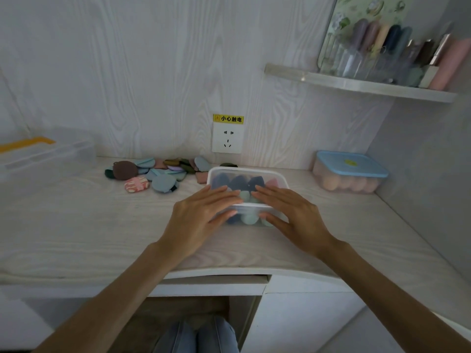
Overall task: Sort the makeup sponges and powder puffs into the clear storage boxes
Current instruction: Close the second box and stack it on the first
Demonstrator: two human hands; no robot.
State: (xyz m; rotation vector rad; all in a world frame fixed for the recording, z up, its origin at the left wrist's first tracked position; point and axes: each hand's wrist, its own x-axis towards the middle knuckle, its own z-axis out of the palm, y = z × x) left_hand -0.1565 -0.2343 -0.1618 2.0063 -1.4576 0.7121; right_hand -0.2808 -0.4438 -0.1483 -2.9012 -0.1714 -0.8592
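At counter (pixel 76 225) centre: clear storage box (pixel 277 175), white-rimmed, clear lid on top, long axis left to right, loaded with dark blue, mint and pink makeup sponges (pixel 239 183). Left hand (pixel 201 212) and right hand (pixel 293 212) flat on near half of lid, fingers straight and pointing away, thumbs against near wall, gripping nothing. Powder puffs (pixel 163 183) loose in heap by back wall, just left of box, nearer left hand. Second box, blue-lidded (pixel 351 165), far right, holding peach sponges. Larger clear bin (pixel 46 159) far left. Likely step: pressing lid closed.
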